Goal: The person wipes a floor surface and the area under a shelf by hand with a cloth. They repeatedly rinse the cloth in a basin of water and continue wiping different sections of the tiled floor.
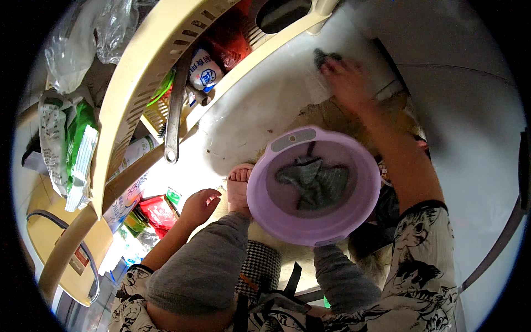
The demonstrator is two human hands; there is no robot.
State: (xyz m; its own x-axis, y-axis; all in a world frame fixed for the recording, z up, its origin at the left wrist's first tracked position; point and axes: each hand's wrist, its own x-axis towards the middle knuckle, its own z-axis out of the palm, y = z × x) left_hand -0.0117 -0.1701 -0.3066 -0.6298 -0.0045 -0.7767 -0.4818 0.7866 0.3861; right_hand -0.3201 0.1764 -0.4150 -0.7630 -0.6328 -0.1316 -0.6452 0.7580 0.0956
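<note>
Fingers of the right hand (349,83) are on a small dark rag (319,57) against a pale surface (243,122), ahead and to the right of the person; the hand is blurred, so I cannot tell whether it clenches the rag or only presses on it. Part of the rag pokes out past the fingertips. The left hand (202,207) is released, holding nothing, its fingers loosely bent beside the left shin.

Between the two arms is a lilac basin (263,216) with water (283,198) in it, and a crumpled dark grey-green cloth (322,183) lies in the water (much the same colour as the rag). A bare foot in a pink sandal (238,191) is just beside the basin's left edge. Brown dirt (318,113) marks the pale surface beyond the basin's far rim.

Grey trousers (202,265) are pushed up around the legs, and a cat-print sleeve (420,238) covers the upper right arm.

To the left is a cream plastic rack (124,97), with a white packet (204,69) and a red bag (229,51) in it. A long metal tool (176,116) lies across its edge. Further left, a green-and-white packet (82,130) is near a pale yellow bin (47,235).
</note>
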